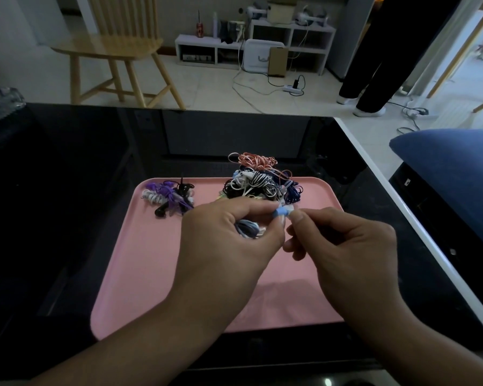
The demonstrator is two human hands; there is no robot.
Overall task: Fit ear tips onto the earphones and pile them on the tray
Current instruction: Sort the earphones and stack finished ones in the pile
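Earphones: one blue earbud (281,211) held above the middle of the pink tray (151,274), between both hands. Left hand (229,235) pinches the earbud between thumb and forefinger; its other fingers curl round a bundled blue-grey cord (246,228) in the palm. Right hand (343,240) meets it from the right, thumb and forefinger pressed together at the earbud's pale end; an ear tip there is too small to make out clearly. Remaining right fingers curled in.

Tray lies on a dark glossy table (53,190). Far right part of the tray: a large tangled pile of earphones (258,182), cords black, white, striped, navy, with a coil of orange-pink cord on top at the far edge. Far left corner: a smaller pile (169,197), purple, white and black, well apart from the large one.

Beyond the table: wooden chair (117,48), low white shelf unit (262,43), cables on the floor, a standing person's dark trouser legs (374,65). Blue cushion (452,168) at right.
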